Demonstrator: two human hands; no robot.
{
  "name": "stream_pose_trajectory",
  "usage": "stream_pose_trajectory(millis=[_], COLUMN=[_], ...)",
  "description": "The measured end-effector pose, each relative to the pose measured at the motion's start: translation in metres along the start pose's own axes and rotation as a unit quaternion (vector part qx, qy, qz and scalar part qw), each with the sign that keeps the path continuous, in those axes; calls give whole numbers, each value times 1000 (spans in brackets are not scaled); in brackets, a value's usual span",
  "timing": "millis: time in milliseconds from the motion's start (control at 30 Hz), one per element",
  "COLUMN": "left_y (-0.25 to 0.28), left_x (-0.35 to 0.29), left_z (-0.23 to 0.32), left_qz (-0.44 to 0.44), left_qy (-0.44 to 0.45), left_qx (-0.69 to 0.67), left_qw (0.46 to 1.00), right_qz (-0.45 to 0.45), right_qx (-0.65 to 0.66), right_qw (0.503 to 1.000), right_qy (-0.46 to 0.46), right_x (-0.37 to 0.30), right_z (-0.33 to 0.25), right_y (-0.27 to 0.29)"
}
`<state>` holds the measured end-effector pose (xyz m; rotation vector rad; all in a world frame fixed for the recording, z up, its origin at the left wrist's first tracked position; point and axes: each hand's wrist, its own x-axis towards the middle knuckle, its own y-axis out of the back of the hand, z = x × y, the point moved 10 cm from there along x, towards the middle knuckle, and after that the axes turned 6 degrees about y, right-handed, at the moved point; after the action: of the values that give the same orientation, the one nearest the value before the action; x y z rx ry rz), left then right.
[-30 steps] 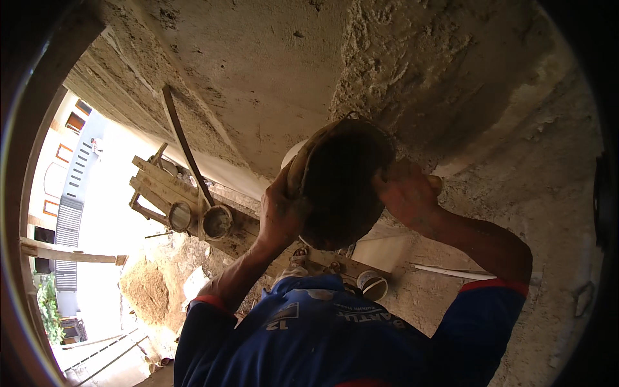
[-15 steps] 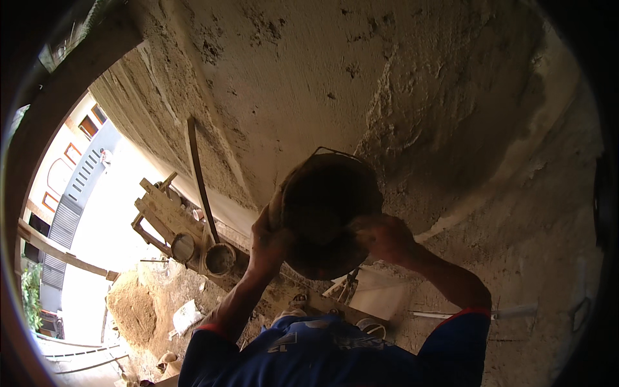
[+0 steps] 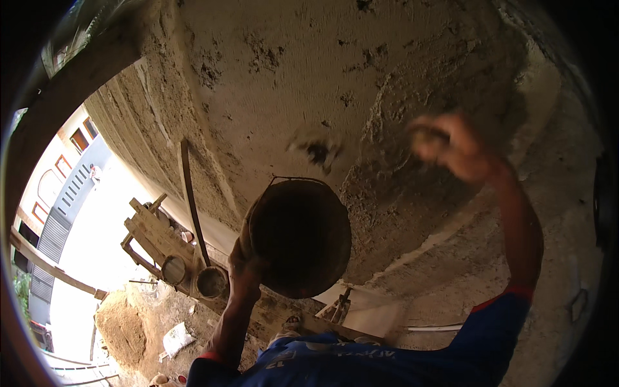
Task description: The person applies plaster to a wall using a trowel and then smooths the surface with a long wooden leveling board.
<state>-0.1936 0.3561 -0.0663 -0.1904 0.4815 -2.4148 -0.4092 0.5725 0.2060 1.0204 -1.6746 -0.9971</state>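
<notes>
A dark round bucket (image 3: 302, 240), its wire handle at the far rim, is held up before me with its mouth facing me. My left hand (image 3: 246, 272) grips its left side; the shadowed inside hides any contents. My right hand (image 3: 454, 147) is off the bucket, raised to the right in front of the rough plastered wall (image 3: 290, 84). Motion smears its curled fingers, and whether they hold anything is unclear. Above the bucket, a blurred brown and dark clump (image 3: 316, 151) shows against the wall; I cannot tell if it is airborne or stuck there.
Left of the bucket, two smaller pails, one (image 3: 211, 282) nearer me, stand by a wooden plank platform (image 3: 151, 229). A long wooden strip (image 3: 191, 200) leans there. Below lie a sand heap (image 3: 121, 327) and a white sack (image 3: 176, 338). A distant person (image 3: 95, 173) stands outside.
My right hand has let go of the bucket and swung up and right. The bucket, in my left hand, has shifted left and slightly down in view. The blurred clump has appeared.
</notes>
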Motion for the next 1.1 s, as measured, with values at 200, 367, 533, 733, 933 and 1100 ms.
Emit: stream_pose_trajectory(millis=[200, 367, 533, 733, 933, 1100], left_y=[10, -19, -80, -129, -157, -166], left_x=[-9, -3, 6, 6, 1, 2], left_z=[-11, -16, -11, -13, -6, -17], left_qz=[37, 19, -74, -170, -163, -146], left_qy=[59, 67, 12, -40, -81, -18], left_qx=[52, 139, 208, 273, 291, 312], left_qw=[996, 988, 975, 946, 939, 939], right_qz=[278, 58, -130, -180, -114, -24], right_qx=[-175, -125, -232, -459, -117, 6], right_qw=[938, 980, 959, 869, 977, 997], right_qy=[-108, -145, -102, -42, -136, -75], right_x=[-35, -65, -108, -121, -139, -167], right_z=[4, -7, -4, 22, 47, 46], right_y=[134, 27, -116, -238, -242, -271])
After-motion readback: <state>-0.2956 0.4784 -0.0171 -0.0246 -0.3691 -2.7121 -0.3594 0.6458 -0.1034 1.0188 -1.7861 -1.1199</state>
